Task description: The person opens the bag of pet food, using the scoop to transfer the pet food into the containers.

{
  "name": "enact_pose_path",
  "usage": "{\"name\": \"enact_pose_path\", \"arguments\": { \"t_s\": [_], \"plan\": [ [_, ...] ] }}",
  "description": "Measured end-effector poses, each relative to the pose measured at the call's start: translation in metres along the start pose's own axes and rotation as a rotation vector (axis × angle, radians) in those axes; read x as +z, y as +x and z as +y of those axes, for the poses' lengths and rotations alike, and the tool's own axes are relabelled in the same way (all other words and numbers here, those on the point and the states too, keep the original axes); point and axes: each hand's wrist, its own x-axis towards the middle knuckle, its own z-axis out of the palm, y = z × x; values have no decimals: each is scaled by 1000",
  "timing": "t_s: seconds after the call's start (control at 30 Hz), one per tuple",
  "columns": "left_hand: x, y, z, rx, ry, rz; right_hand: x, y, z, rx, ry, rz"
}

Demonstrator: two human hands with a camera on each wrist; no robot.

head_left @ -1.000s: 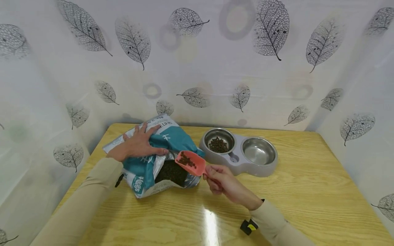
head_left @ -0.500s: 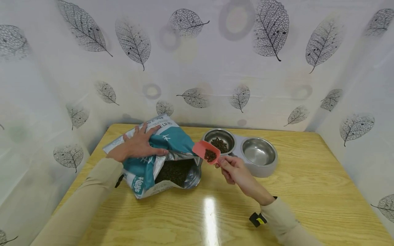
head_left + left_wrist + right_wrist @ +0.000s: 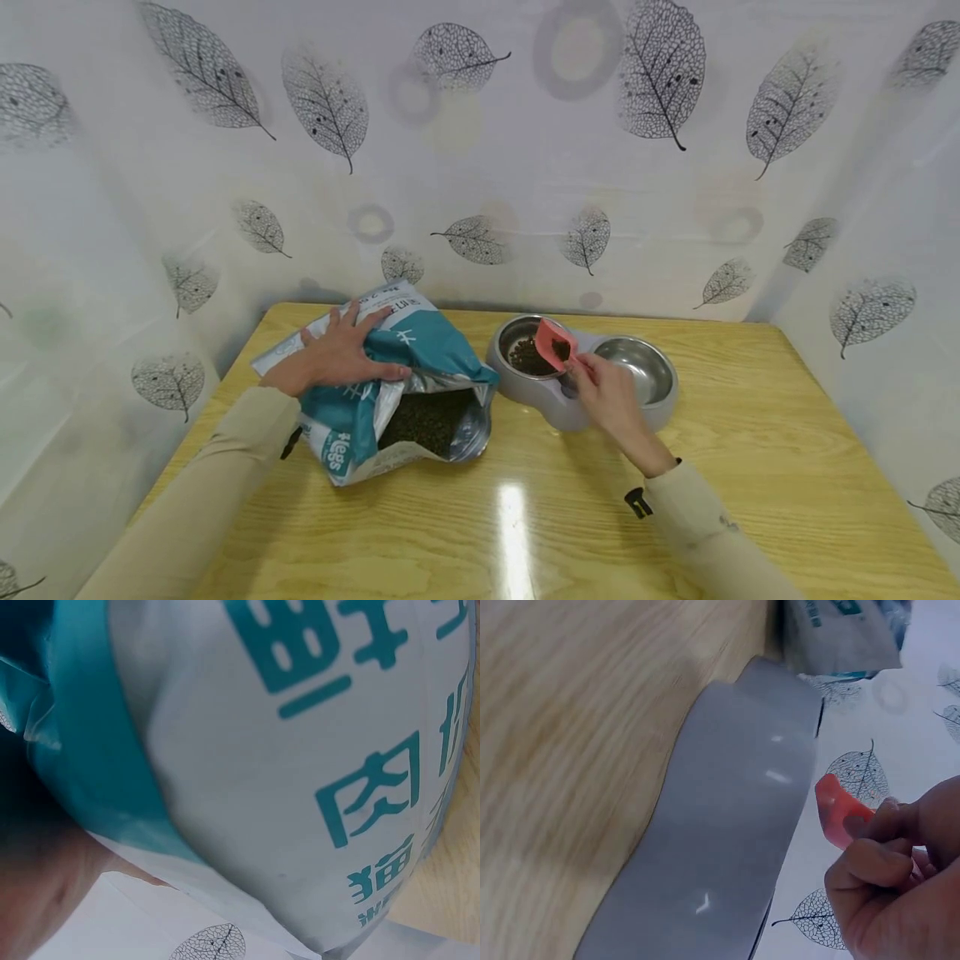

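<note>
In the head view my left hand lies with spread fingers on top of a teal and white pet food bag. The bag lies on its side, its mouth facing me and brown kibble inside. My right hand grips the handle of a coral-pink scoop, tilted over the left steel bowl. Some kibble sits in the scoop, and more lies in that bowl. In the right wrist view, curled fingers hold the scoop above the stand's edge. The bag fills most of the left wrist view.
A grey double-bowl stand holds both steel bowls; the right bowl is partly behind my right hand. Everything stands on a wooden table. Leaf-print cloth hangs behind and at both sides.
My right hand has carried the scoop of kibble from the bag's mouth rightward to the left bowl, and the scoop has tilted. The left hand and bag have stayed put.
</note>
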Motion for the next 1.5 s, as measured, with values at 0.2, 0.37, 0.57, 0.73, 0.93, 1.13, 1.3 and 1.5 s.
{"name": "enact_pose_path", "arguments": {
  "t_s": [0.2,0.37,0.57,0.73,0.93,1.13,1.3,1.5],
  "plan": [
    [0,1,0,2,6,6,6,6,10,-146,-200,19],
    [0,2,1,5,12,10,10,5,11,-221,-349,89],
    [-2,2,2,9,10,8,4,5,8,-129,-196,103],
    [-4,1,4,12,6,5,-14,5,6,117,221,-93],
    [-4,1,3,6,11,2,-29,-9,1,150,629,-460],
    [-2,1,2,2,1,5,-16,-29,-16,-14,508,-585],
    [1,1,2,-3,-3,-3,12,-40,-34,-230,275,-470],
    [2,1,2,-9,2,1,43,-55,-53,-543,-9,-280]
  ]
}}
